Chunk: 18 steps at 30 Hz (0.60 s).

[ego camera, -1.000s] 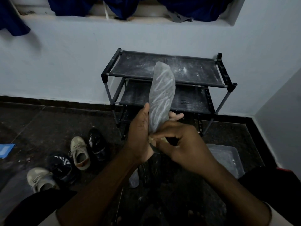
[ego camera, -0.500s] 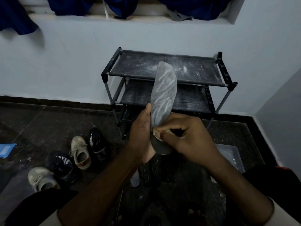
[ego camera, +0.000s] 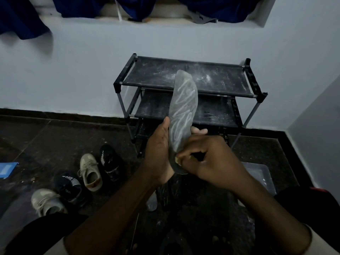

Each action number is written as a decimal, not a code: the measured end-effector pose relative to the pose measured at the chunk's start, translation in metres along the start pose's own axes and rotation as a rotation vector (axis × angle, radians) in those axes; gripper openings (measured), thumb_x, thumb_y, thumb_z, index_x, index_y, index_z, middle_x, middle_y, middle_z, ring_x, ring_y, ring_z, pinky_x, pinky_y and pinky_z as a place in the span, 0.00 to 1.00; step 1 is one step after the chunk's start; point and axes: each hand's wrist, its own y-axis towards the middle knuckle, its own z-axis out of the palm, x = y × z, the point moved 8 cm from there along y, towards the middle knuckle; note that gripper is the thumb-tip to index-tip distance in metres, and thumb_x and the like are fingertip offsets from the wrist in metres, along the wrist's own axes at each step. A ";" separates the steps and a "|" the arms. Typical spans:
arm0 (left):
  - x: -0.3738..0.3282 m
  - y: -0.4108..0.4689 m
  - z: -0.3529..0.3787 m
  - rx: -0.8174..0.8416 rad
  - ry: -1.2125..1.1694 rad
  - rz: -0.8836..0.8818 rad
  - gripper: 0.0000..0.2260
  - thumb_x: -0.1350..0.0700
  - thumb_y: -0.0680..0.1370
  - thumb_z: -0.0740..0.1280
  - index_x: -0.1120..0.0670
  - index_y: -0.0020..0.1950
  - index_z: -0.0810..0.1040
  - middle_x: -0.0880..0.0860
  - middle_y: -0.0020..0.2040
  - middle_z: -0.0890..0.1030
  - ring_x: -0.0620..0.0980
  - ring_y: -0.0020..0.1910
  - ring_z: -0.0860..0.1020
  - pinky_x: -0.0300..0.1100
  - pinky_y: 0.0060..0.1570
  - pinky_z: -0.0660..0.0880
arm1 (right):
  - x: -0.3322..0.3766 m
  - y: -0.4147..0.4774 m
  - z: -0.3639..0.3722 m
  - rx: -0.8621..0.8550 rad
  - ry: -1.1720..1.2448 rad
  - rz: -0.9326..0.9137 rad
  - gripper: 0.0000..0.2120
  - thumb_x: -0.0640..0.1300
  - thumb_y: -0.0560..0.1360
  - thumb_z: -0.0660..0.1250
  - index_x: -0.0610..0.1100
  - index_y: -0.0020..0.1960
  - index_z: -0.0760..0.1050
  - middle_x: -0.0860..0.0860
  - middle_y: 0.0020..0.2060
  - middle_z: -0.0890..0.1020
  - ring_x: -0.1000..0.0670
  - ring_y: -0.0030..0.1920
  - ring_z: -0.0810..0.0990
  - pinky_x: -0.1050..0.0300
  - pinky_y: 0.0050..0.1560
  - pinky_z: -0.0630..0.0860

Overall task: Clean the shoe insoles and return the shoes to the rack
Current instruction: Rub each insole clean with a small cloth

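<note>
A grey insole (ego camera: 184, 109) streaked with pale lines stands upright in front of me. My left hand (ego camera: 159, 150) grips its lower half from the left, thumb along the edge and fingertips showing on the far side. My right hand (ego camera: 209, 161) is curled round a small dark object at the insole's heel; what the object is stays hidden. Behind stands the black shoe rack (ego camera: 185, 78), its dusty shelves bare. Several shoes lie on the floor at the left: two beige sneakers (ego camera: 90, 172) (ego camera: 46, 201) and two black ones (ego camera: 110, 162) (ego camera: 69, 186).
A clear plastic tub (ego camera: 261, 173) sits on the dark floor at the right, near the wall corner. A blue sheet (ego camera: 7, 169) lies at the far left. Blue cloth (ego camera: 24, 17) hangs over the ledge above. A small pale item (ego camera: 151, 202) lies under my left forearm.
My right hand moved up the insole's heel half a second ago and has come back down a little. The insole and my left hand stay almost where they were.
</note>
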 end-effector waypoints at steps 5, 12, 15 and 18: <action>0.000 0.001 0.001 -0.016 0.006 0.032 0.28 0.41 0.84 0.51 0.61 0.67 0.77 0.69 0.67 0.76 0.63 0.67 0.77 0.55 0.68 0.73 | 0.001 0.002 -0.006 -0.064 0.018 -0.008 0.06 0.36 0.74 0.74 0.44 0.49 0.87 0.56 0.44 0.86 0.56 0.46 0.85 0.51 0.59 0.80; 0.003 0.004 0.001 -0.004 0.003 0.028 0.28 0.41 0.84 0.52 0.61 0.69 0.75 0.67 0.68 0.75 0.64 0.69 0.75 0.57 0.71 0.70 | -0.004 0.000 -0.012 -0.075 0.015 0.007 0.06 0.37 0.73 0.74 0.45 0.47 0.88 0.57 0.42 0.86 0.56 0.44 0.85 0.55 0.54 0.80; 0.002 0.004 0.004 0.000 -0.015 0.023 0.27 0.41 0.82 0.53 0.60 0.68 0.76 0.67 0.66 0.76 0.64 0.68 0.75 0.58 0.71 0.69 | 0.002 -0.001 -0.004 -0.049 -0.031 -0.040 0.06 0.37 0.74 0.74 0.45 0.49 0.87 0.56 0.44 0.86 0.57 0.45 0.85 0.53 0.60 0.79; 0.002 0.003 0.004 0.009 -0.025 0.025 0.27 0.41 0.83 0.52 0.60 0.68 0.76 0.68 0.65 0.75 0.64 0.68 0.75 0.59 0.72 0.66 | -0.001 -0.004 -0.003 -0.014 -0.079 -0.031 0.06 0.37 0.72 0.74 0.45 0.46 0.87 0.56 0.41 0.86 0.58 0.41 0.84 0.58 0.58 0.78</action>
